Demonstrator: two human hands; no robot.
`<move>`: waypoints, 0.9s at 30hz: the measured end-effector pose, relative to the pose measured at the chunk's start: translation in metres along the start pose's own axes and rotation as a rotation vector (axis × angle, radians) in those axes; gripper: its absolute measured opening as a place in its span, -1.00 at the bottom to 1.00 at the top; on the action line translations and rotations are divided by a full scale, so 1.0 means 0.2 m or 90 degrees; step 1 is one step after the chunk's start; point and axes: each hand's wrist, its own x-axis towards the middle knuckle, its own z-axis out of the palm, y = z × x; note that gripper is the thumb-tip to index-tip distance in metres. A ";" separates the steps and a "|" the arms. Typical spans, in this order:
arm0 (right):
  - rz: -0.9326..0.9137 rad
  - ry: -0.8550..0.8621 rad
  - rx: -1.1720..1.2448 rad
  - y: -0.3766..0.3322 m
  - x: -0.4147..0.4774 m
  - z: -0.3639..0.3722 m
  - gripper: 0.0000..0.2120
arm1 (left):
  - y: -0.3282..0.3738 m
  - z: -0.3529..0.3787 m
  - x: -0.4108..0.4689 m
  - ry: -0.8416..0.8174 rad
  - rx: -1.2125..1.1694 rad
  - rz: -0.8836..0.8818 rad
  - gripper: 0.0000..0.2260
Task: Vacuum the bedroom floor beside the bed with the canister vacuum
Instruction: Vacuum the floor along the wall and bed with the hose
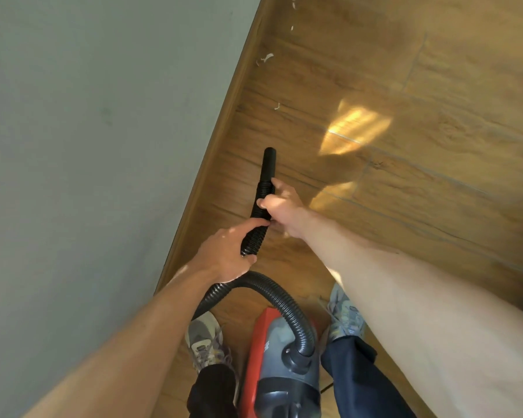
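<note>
While over the floor, left hand tight round hose; right hand likewise, farther along.

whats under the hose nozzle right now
Bare wood floor beside the baseboard; no debris shows at the nozzle tip. White scraps lie farther ahead. The floor directly beneath the hose, left hand and right hand is covered.

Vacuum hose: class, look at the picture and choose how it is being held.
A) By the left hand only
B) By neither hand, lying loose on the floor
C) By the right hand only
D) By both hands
D: the left hand grips the hose lower down, and the right hand grips it nearer the nozzle.
</note>
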 end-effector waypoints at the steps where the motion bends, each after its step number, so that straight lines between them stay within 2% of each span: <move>1: -0.001 -0.003 0.001 -0.02 -0.02 -0.05 -0.30 | 0.06 -0.01 0.01 -0.006 0.008 0.003 -0.37; 7: -0.007 -0.014 -0.038 -0.11 -0.15 -0.24 -0.34 | 0.36 -0.03 0.01 -0.042 0.017 -0.020 -0.41; 13: -0.031 -0.042 -0.046 -0.20 -0.22 -0.34 -0.33 | 0.50 -0.07 -0.02 -0.044 -0.010 -0.009 -0.43; 20: -0.038 -0.010 -0.079 -0.29 -0.24 -0.38 -0.32 | 0.53 -0.15 0.03 -0.082 -0.016 0.013 -0.44; 27: -0.002 0.010 -0.051 -0.39 -0.25 -0.27 -0.49 | 0.43 -0.30 0.03 -0.110 -0.095 0.021 -0.44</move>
